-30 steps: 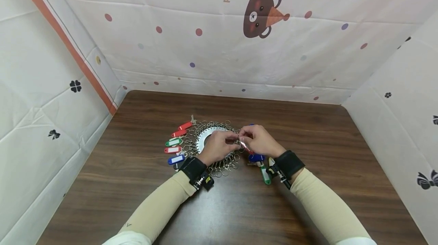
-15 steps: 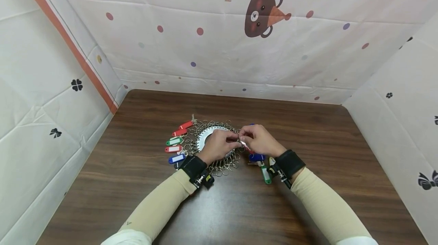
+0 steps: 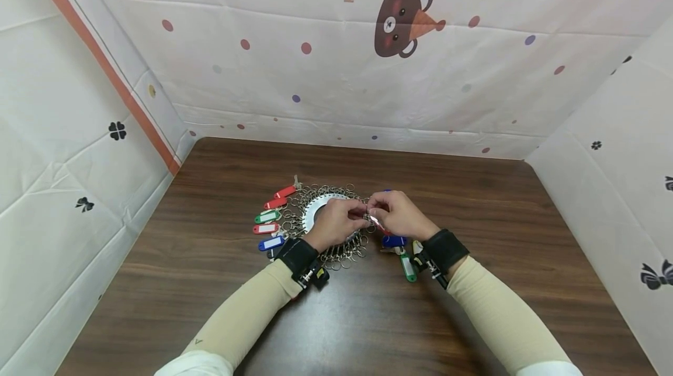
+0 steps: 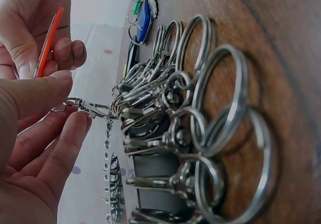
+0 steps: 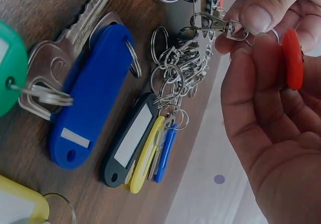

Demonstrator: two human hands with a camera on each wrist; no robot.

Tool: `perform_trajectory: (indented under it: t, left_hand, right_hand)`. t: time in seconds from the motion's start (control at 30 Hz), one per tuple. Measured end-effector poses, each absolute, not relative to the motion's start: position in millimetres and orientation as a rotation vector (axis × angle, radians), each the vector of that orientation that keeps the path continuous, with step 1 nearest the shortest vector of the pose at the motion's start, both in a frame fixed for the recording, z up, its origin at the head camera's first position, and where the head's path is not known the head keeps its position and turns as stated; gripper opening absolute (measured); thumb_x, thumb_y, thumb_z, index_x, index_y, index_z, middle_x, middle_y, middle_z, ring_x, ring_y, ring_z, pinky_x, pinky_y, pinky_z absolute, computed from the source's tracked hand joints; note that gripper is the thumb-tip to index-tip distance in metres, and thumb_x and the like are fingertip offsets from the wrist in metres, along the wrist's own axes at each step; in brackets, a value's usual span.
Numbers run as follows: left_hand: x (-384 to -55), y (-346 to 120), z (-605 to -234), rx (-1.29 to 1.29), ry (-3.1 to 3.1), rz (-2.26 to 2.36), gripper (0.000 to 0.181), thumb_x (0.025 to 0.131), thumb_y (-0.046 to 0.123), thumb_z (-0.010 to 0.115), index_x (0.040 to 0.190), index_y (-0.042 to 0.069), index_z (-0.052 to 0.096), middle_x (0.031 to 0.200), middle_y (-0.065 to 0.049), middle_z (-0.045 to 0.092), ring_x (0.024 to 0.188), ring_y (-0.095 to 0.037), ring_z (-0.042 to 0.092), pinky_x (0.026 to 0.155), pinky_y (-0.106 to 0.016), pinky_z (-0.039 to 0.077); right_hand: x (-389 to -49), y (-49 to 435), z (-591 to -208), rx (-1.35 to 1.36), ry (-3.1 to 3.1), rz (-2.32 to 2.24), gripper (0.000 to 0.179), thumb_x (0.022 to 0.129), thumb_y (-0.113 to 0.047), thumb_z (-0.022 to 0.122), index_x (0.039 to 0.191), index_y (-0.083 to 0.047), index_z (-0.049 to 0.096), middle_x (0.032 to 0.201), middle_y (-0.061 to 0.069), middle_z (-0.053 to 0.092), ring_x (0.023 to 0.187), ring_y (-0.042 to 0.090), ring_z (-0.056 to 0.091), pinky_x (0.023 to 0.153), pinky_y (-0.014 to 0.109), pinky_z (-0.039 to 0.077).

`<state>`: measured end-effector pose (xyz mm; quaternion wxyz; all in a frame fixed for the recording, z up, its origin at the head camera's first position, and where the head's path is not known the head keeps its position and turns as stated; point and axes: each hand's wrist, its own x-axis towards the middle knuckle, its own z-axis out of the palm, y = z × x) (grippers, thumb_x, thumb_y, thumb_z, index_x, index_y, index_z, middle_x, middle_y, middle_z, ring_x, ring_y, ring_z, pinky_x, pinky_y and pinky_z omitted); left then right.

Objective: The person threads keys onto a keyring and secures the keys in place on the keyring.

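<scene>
A round silver rack point(image 3: 310, 211) ringed with swivel clasps and split rings lies under my hands. My left hand point(image 3: 336, 225) pinches the split ring of one swivel clasp point(image 4: 89, 106) between thumb and fingers at the rack's right side. Beside it, my right hand point(image 3: 401, 215) holds a red key tag point(image 5: 292, 58) edge-on, its fingertips close to that same ring. A thin wire ring point(image 5: 275, 34) shows between the fingertips and the tag. Whether the two rings are linked is hidden by the fingers. Any key on the red tag is mostly covered.
Red, green and blue key tags point(image 3: 267, 216) fan out at the rack's left. At right, near the right wrist, lie a blue tag point(image 5: 93, 96) with a key and a green tag point(image 3: 408, 268). Black and yellow tags point(image 5: 147, 156) hang nearby. A patterned cloth wall stands behind the table point(image 3: 447, 183).
Both hands stay in place at the rack's right side. The red tag between the right fingers shifts only slightly; the rest looks the same.
</scene>
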<state>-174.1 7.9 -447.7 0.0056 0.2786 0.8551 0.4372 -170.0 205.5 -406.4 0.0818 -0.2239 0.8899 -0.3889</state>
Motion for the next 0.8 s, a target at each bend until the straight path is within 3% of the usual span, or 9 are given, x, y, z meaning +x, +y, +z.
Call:
perform_trajectory:
  t: [0.6,0.8]
  left_hand:
    - [-173.5,6.0,-444.2,0.886,2.750,1.285,0.025,0.091,0.020,0.081,0.114,0.010,0.079,0.106,-0.006,0.082,0.092,-0.017,0.077,0.080,-0.028,0.060]
    - [-173.3,5.3,-445.9,0.925,2.739,1.311,0.026,0.090,0.018,0.082,0.114,0.009,0.078,0.110,-0.008,0.081,0.098,-0.022,0.078,0.085,-0.035,0.063]
  right_hand:
    - [-170.7,203.6,-407.0,-0.693,2.673,-1.161,0.015,0.099,0.000,0.063,0.090,-0.009,0.070,0.083,0.003,0.066,0.074,0.016,0.057,0.068,0.027,0.048]
    - [-171.7,203.5,-408.9,-0.683,2.671,-1.165,0.014,0.098,0.000,0.063,0.089,-0.008,0.070,0.081,0.003,0.065,0.071,0.016,0.057,0.067,0.027,0.048]
